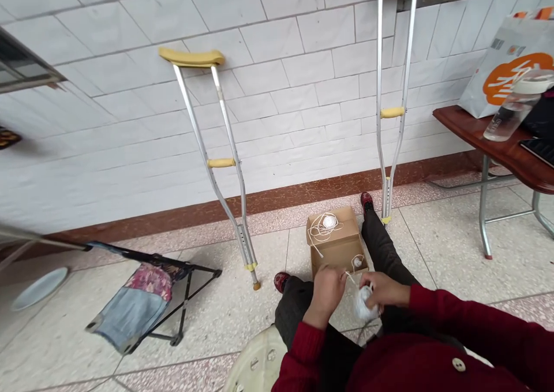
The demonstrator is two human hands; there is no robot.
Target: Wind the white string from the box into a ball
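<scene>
My left hand pinches a thin white cord just above my lap. That cord runs across to my right hand, whose fingers rest on a white wrapped bundle at my knees. Beyond my hands stands an open cardboard box on the floor. A loose tangle of white cord with a small white ball lies on its raised flap. Further down in the box sits a smaller coil of white cord. My hands hide part of the box's near edge.
Two aluminium crutches lean against the tiled wall, with another near my feet. At the left is a folding stool. At the right, a wooden table holds a water bottle and a paper bag.
</scene>
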